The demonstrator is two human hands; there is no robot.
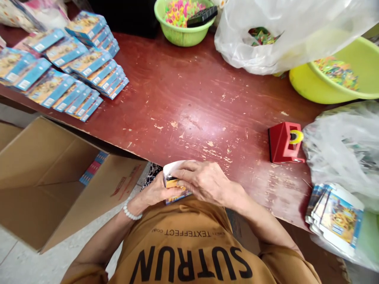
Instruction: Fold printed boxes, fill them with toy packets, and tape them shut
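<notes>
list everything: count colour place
table: 1, reddish, centre
stacked boxes: many, blue-yellow, upper left
flat cartons: several, multicoloured, right
tape dispenser: 1, red, right
basket: 1, green, top
basin: 1, yellow, upper right
small pieces: many, multicoloured, basket, basin
object: 1, black, basket
plastic bags: 2+, whitish, right
cardboard box: 1+, brown, left
held box: 1, multicoloured, centre
bracelet: 1, white, wrist
shirt: 1, brown, bottom
left hand: 1, bare, on held box
right hand: 1, bare, on held box

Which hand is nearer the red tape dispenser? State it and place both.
Right. The right hand, on the small box, is left of the red tape dispenser and closer to the body; the left hand, gripping the box, is farther left.
</notes>
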